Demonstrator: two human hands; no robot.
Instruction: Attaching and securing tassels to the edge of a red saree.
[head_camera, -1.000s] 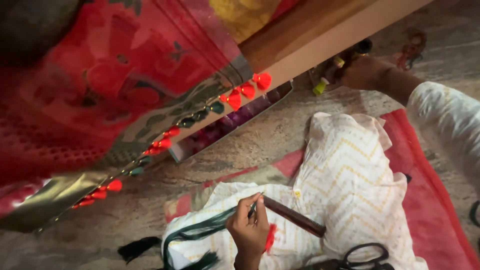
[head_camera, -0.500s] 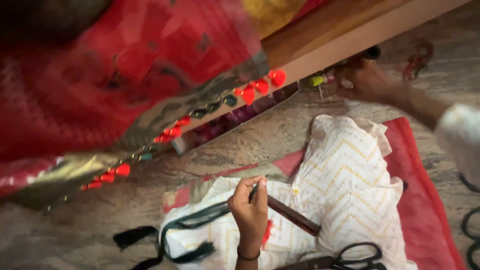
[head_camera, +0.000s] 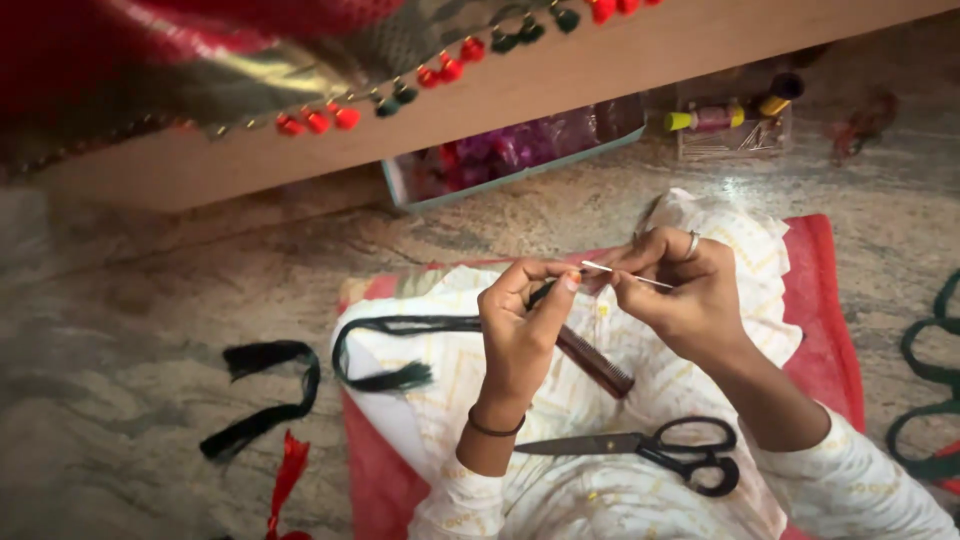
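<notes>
My left hand (head_camera: 522, 325) pinches the end of a dark green thread bundle (head_camera: 400, 350) that loops across my lap. My right hand (head_camera: 680, 290), with a ring on one finger, pinches a thin needle (head_camera: 625, 276) just beside the left fingertips. A brown comb (head_camera: 595, 362) lies on my white patterned clothing under the hands. Black-handled scissors (head_camera: 660, 448) rest on my lap below them. Above hangs red cloth with a gold border (head_camera: 250, 70) edged in red and green tassels (head_camera: 400, 92).
A tray of purple and pink thread (head_camera: 510, 155) and a small box with spools (head_camera: 735, 125) sit under a wooden edge (head_camera: 600, 60). A black thread bundle (head_camera: 260, 395) and red tassel (head_camera: 288, 470) lie on the stone floor left; green cord (head_camera: 930, 400) lies right.
My right hand came back from the spools at the far right and now meets the left hand, holding a needle. The view tilted down, and the red cloth shifted up.
</notes>
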